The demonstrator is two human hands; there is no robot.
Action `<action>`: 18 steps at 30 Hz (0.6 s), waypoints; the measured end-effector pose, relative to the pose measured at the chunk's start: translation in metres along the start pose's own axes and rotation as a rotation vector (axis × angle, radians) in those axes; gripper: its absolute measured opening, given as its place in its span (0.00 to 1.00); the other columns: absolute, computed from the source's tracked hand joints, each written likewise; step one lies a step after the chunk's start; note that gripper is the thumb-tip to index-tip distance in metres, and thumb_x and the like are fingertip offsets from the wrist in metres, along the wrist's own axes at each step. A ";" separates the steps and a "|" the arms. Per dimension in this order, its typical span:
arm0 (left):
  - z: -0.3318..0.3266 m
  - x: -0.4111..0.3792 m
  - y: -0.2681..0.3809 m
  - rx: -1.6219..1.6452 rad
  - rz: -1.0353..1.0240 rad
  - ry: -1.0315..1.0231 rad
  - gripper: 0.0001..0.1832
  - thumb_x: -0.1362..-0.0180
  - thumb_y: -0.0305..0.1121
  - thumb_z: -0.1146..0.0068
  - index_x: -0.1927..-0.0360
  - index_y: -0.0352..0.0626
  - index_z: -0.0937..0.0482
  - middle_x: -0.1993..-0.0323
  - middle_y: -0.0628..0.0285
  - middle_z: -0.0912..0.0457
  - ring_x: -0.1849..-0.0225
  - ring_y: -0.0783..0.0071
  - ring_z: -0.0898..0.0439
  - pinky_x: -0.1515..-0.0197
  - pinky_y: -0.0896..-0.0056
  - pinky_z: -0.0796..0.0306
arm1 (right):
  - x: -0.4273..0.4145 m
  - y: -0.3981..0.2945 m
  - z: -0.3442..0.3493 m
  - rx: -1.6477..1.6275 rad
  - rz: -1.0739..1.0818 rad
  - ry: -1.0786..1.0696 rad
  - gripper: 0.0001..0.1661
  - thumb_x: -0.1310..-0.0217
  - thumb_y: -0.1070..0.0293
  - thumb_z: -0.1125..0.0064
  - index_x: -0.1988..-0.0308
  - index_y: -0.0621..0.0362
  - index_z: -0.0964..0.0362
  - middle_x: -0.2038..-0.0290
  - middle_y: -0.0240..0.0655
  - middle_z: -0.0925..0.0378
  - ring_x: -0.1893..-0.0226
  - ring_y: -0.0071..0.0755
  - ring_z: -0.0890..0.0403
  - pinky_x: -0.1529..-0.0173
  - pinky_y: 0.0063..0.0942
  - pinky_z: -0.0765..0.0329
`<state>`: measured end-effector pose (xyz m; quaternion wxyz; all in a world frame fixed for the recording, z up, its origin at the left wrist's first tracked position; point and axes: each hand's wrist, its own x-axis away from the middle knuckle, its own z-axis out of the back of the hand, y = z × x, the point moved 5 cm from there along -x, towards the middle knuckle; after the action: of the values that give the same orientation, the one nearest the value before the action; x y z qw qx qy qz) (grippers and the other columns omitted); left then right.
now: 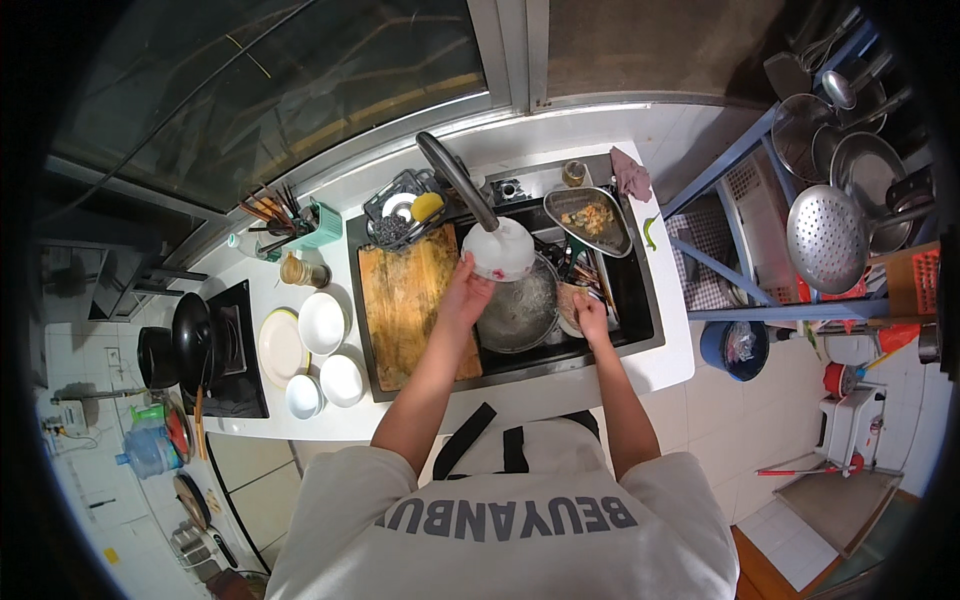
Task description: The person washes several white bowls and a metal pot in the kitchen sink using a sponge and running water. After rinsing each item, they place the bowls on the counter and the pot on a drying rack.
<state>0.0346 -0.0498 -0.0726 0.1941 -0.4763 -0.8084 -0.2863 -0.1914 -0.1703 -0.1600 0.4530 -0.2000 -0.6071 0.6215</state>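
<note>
My left hand (466, 291) grips a white bowl (499, 247) with red flower decoration, held under the end of the dark curved faucet (455, 178). My right hand (591, 313) holds a brownish scrubbing cloth or pad (570, 301) to the right of the bowl, apart from it. Below both hands, in the black sink (646, 315), sits a round metal pan (517, 326) that appears to hold water. Utensils and chopsticks (596, 281) lie in the sink to its right. A wooden cutting board (405, 300) covers the sink's left part.
A strainer basket (589, 219) with food scraps sits at the sink's back right. Behind the board stands a wire caddy (401, 214) with a yellow sponge and scourer. White bowls (324, 322) and a plate (282, 349) stand left, near a wok (199, 337). A rack with hanging strainers (829, 240) borders the right.
</note>
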 end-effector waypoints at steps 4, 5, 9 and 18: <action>-0.004 0.013 0.011 -0.114 -0.024 -0.092 0.17 0.40 0.32 0.49 0.47 0.45 0.32 0.50 0.64 0.26 0.48 0.70 0.27 0.43 0.63 0.34 | 0.024 -0.016 0.028 0.532 0.232 0.100 0.14 0.39 0.62 0.51 0.65 0.61 0.25 0.70 0.44 0.27 0.66 0.44 0.25 0.60 0.36 0.30; -0.016 0.021 0.013 -0.246 -0.041 -0.158 0.16 0.40 0.32 0.49 0.48 0.44 0.32 0.52 0.63 0.25 0.49 0.70 0.26 0.45 0.63 0.33 | 0.030 -0.019 0.032 0.662 0.341 0.140 0.13 0.40 0.64 0.51 0.64 0.62 0.25 0.70 0.46 0.28 0.65 0.47 0.25 0.59 0.36 0.30; -0.031 0.039 0.015 -1.412 -0.280 -0.312 0.13 0.38 0.29 0.53 0.50 0.40 0.30 0.59 0.59 0.21 0.56 0.69 0.22 0.52 0.65 0.29 | 0.045 -0.018 0.037 0.790 0.424 0.056 0.14 0.42 0.68 0.52 0.57 0.60 0.26 0.67 0.41 0.28 0.62 0.47 0.28 0.57 0.38 0.29; -0.057 0.070 -0.022 -2.536 -1.008 -0.935 0.11 0.52 0.25 0.53 0.63 0.46 0.29 0.75 0.64 0.22 0.67 0.65 0.22 0.59 0.68 0.32 | 0.052 -0.025 0.035 0.820 0.549 0.084 0.17 0.47 0.73 0.49 0.55 0.61 0.28 0.67 0.40 0.29 0.63 0.44 0.28 0.57 0.36 0.29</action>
<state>-0.0158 -0.0487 0.0059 -0.7494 -0.0421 -0.0812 -0.6558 -0.2380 -0.1521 -0.1144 0.3383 -0.1827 -0.2188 0.8968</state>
